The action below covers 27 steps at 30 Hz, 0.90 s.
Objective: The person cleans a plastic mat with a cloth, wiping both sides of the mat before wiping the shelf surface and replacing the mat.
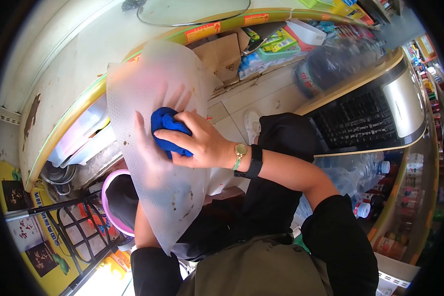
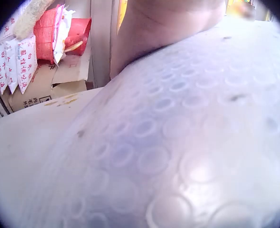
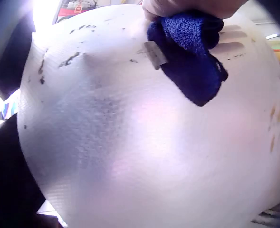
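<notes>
A translucent, dimpled plastic sheet (image 1: pixel 167 197) with dark specks hangs over my left hand (image 1: pixel 150 140) in the head view. The left hand's spread fingers show blurred through the sheet, supporting it from beneath. On the upper side, my right hand (image 1: pixel 200 140) grips a bunched blue cloth (image 1: pixel 165 123) and presses it to the sheet over the left palm. The left wrist view has raised round dimples across the sheet (image 2: pixel 163 128) and bare skin at the top. In the right wrist view, the cloth (image 3: pixel 192 66) hangs from the right hand (image 3: pixel 192 7) against the sheet (image 3: pixel 144 137).
A curved counter edge (image 1: pixel 93 96) runs along the left and top. At right stands a keyboard (image 1: pixel 352 116) on a wooden-edged board, with large clear bottles (image 1: pixel 350 172) below. A cardboard box (image 1: pixel 222 54) lies under the counter, and a pink-rimmed basin (image 1: pixel 106 197) is at lower left.
</notes>
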Motion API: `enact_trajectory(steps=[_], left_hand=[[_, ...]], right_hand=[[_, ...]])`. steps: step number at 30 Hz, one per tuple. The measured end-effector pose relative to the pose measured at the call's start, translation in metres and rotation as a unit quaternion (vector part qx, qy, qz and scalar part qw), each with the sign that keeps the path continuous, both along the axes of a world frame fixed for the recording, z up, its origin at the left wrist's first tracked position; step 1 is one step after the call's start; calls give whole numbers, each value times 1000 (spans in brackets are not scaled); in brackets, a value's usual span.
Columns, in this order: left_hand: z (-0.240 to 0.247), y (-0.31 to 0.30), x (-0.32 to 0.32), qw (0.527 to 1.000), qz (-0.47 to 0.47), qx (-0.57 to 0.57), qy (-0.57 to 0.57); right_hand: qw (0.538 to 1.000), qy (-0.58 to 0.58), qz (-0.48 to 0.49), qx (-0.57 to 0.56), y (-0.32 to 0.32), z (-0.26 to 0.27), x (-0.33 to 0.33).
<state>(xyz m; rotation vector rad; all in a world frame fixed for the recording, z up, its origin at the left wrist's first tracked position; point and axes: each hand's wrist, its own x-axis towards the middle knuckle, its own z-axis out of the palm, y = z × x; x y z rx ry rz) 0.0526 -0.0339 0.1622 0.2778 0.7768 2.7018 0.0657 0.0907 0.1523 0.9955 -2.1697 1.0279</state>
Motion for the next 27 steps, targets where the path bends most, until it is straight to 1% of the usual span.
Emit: enact_trajectory(steps=[1,3,5,7,8,10,11,12,13,14,15,17,18,19,20,21,23,24,25,26,27], left_hand=[[0,0,-1,1000,0,0,1],[-2,0,-2,1000,-8,8,-15],[-2,-1,-2,1000,1,-2,-28],[2,0,0,992,54,-41,-109],[-12,-5,-3,988,60,-34,-136],[-18,-3,-3,993,42,-2,-109],[-23,-5,-4,997,28,-14,-73],[-28,-8,-5,997,21,1,-68],[-15,-1,-2,999,13,-7,-32],[-21,-3,-4,999,-28,36,-23],[-20,2,-2,997,-15,76,-28],[-36,-8,-11,989,-90,88,75],[-25,-1,-11,986,-102,100,89],[-12,2,-3,996,-23,87,-26],[-5,3,3,986,59,69,-143],[-6,2,1,987,56,69,-137],[-12,-4,-5,997,27,58,-32],[-40,-18,-21,996,-12,-3,85],[-154,-90,-30,996,-13,-2,91],[-222,-118,-56,978,2,153,138],[-191,-35,-63,935,17,303,181]], right_hand=[[1000,1,0,0,1,2,-3],[999,28,-35,26,6,7,-11],[998,17,-67,11,8,10,-18],[995,31,-93,1,10,13,-24],[995,37,-96,5,11,14,-25],[990,10,-142,-5,16,17,-29],[988,-18,-153,-18,17,15,-32],[985,-55,-162,-32,19,15,-35],[981,-83,-172,-42,23,17,-39],[977,-89,-181,-70,27,16,-40],[977,-78,-179,-90,27,10,-44],[970,-164,-143,-108,21,0,-39],[975,-146,-134,-100,18,-3,-35],[979,-135,-118,-97,11,-10,-30],[983,-127,-93,-98,6,-16,-24],[985,-121,-68,-99,2,-19,-19],[990,-106,2,-89,0,-15,-6],[992,-95,30,-83,-1,-14,-2],[996,-45,23,-75,-4,-16,2],[998,-31,24,-54,-4,-16,2],[999,-18,27,-33,-4,-17,1]])
